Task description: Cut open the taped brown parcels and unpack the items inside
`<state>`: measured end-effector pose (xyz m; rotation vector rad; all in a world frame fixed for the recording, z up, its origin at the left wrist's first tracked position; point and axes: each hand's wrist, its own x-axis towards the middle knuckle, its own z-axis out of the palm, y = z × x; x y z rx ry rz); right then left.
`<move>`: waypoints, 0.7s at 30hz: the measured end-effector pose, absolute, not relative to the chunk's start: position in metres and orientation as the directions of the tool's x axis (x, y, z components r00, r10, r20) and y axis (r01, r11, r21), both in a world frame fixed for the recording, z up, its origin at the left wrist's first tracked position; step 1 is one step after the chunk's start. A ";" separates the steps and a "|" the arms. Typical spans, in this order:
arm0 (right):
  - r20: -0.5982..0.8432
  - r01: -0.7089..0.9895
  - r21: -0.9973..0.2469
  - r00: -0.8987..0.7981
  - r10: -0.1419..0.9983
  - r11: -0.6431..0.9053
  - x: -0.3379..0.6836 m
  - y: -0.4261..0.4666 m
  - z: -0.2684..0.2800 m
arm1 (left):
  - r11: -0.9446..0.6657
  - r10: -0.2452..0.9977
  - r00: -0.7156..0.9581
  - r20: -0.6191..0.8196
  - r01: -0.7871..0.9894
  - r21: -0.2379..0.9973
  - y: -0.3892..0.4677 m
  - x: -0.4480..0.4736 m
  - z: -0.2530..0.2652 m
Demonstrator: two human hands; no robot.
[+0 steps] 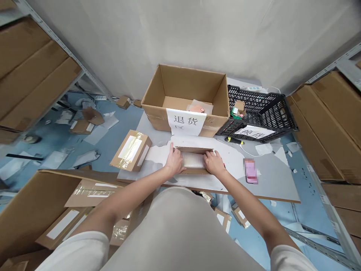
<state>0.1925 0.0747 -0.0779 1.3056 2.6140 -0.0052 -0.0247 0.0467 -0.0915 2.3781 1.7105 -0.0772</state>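
Note:
A small open cardboard box [194, 171] lies on the table in front of my body, with its long flaps standing up at the back and front. Something pale, in what looks like clear wrap, fills the inside; this wrapped item [194, 160] shows between the flaps. My left hand [175, 162] is closed round the box's left end, thumb pointing up and away. At the right end, my right hand [213, 163] grips the edge with its fingers curled inward. The fingertips of both hands are partly hidden by the box.
Behind stands a large open carton [186, 124] with a paper sign, beside a black plastic crate [259, 113]. A taped parcel [132, 150] sits at the left, a phone [250, 171] and a yellow-black cutter [234, 140] at the right. Another big carton [28, 195] holds parcels at lower left.

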 end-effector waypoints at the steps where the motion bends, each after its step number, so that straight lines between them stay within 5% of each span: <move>1: -0.166 0.807 0.091 -0.565 0.808 0.583 0.199 0.071 -0.081 | -0.271 0.946 0.290 -0.148 0.953 0.138 0.041 -0.031 -0.093; 9: -0.206 0.863 0.028 -0.488 0.848 0.504 0.230 0.059 -0.124 | -0.151 0.965 0.183 -0.186 0.973 0.175 0.020 -0.054 -0.129; 15: -0.149 0.873 0.047 -0.474 0.868 0.485 0.199 0.061 -0.100 | -0.125 0.972 0.165 -0.166 0.966 0.227 0.024 -0.052 -0.139; 21: -0.493 0.955 -0.006 -0.262 0.830 0.298 0.130 0.098 -0.125 | -0.117 0.970 0.164 -0.178 0.962 0.249 0.027 -0.049 -0.137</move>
